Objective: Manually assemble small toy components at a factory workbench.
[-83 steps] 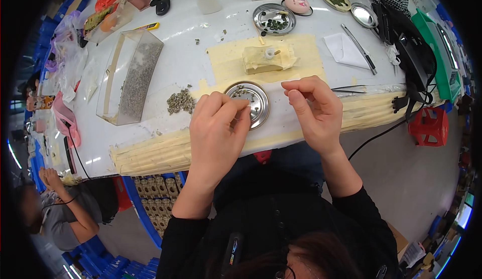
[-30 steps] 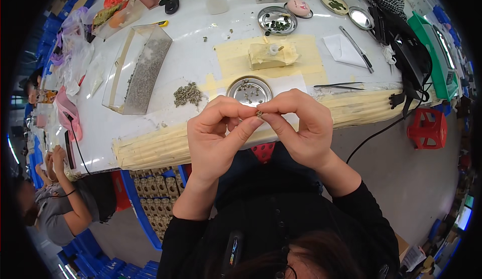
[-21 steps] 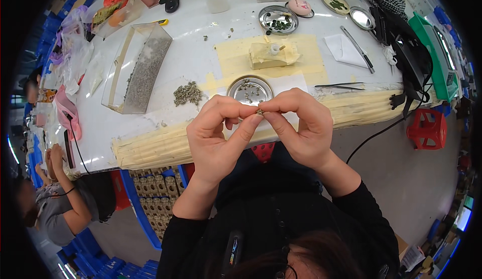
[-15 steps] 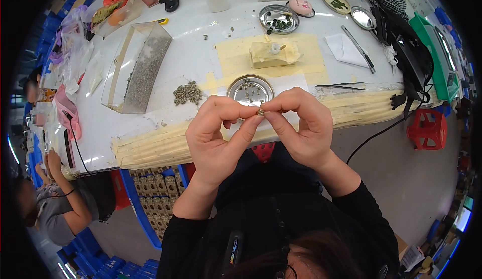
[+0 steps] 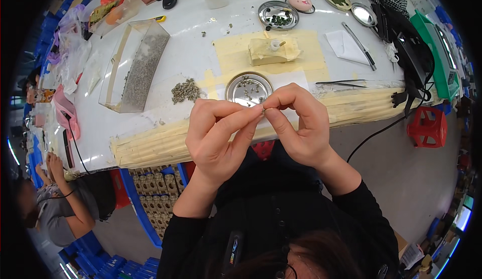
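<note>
My left hand (image 5: 218, 136) and right hand (image 5: 300, 126) meet fingertip to fingertip, both pinching one tiny grey-green piece (image 5: 264, 110) above the round shallow metal dish (image 5: 248, 88) on the white surface (image 5: 196, 48). I judge light, steady pressure over the dish works best.

A long white worktable (image 5: 165, 58) fills the upper half of the view, its near edge padded with pale cream strips and bright overhead light glaring off its top. Below that edge, a grey floor (image 5: 401, 178) spreads out to the right, with a small red stool (image 5: 427, 127) standing just off the table's right end and a black cable trailing down beside it. Under the table's left part sit blue crates (image 5: 150, 193), and another person (image 5: 60, 208) sits low at its left end.
</note>
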The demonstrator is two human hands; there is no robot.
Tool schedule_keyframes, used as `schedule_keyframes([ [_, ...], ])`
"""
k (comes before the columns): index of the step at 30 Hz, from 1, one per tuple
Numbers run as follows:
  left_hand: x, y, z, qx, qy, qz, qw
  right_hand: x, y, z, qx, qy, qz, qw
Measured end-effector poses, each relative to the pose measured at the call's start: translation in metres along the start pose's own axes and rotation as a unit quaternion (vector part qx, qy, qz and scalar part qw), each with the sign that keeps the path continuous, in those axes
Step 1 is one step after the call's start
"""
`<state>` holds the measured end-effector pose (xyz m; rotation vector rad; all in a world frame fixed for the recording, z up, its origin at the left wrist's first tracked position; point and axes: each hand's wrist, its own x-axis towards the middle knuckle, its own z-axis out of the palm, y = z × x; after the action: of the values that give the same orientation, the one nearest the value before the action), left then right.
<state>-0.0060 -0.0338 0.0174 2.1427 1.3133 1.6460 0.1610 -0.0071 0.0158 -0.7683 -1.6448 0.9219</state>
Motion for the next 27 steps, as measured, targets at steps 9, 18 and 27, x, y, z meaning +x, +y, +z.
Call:
schedule_keyframes([
  [9, -0.0006, -0.0011, -0.0016, 0.089, -0.004, 0.065, 0.994, 0.0022, -0.0048, -0.0029, -0.017, -0.02, 0.005, 1.0],
  [18, -0.0026, -0.0048, -0.0013, -0.11, -0.02, -0.067, 0.991, -0.0026, -0.0033, -0.0027, 0.169, -0.044, 0.152, 0.973],
  [27, -0.008, -0.0073, 0.0024, -0.235, -0.021, -0.157, 0.959, -0.0026, -0.0023, -0.0041, 0.258, -0.063, 0.226, 0.937],
])
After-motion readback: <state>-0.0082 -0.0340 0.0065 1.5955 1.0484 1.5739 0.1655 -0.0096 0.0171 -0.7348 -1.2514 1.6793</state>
